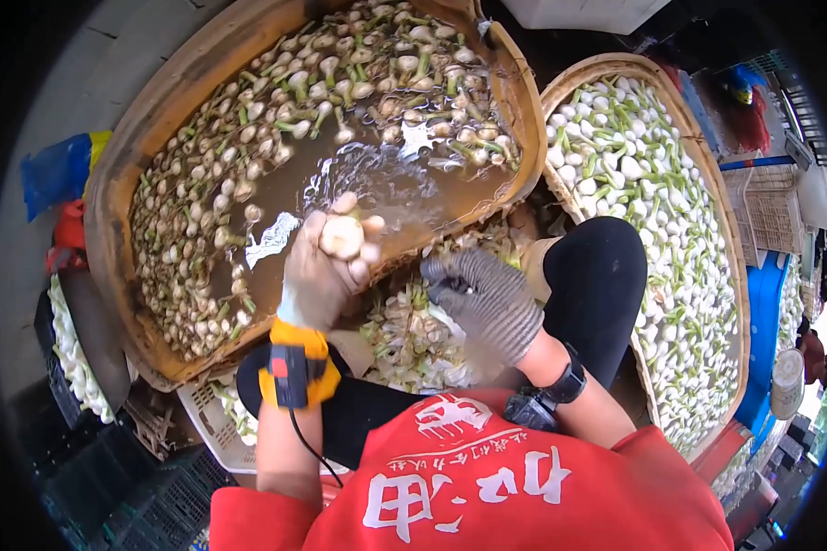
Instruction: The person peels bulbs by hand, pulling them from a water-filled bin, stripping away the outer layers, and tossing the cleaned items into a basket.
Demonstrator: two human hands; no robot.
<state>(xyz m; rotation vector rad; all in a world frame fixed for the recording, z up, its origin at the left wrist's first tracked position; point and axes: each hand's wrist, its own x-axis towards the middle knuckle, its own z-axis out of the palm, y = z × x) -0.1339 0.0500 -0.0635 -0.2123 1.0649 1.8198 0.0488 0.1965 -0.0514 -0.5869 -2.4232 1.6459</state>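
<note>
My left hand (pixel 314 275), in a pale glove with a yellow cuff, is closed around a whitish garlic bulb (pixel 342 237). It is held over the near rim of a large tub (pixel 124 197) of murky water, where many garlic bulbs (pixel 216 220) with short green stems float. My right hand (pixel 489 298), in a grey striped glove, is to the right and slightly lower, fingers curled. What it grips is mostly hidden; a thin pale strip shows below the fingers. Beneath both hands lies a heap of peeled skins and trimmings (pixel 418 344) between my knees.
A second tub (pixel 733 234) on the right is full of cleaner white bulbs with green stems. A white plastic basket (pixel 213 427) stands by my left leg. Stacked crates (pixel 767 216) are at the far right, with dark crates (pixel 161 500) at lower left.
</note>
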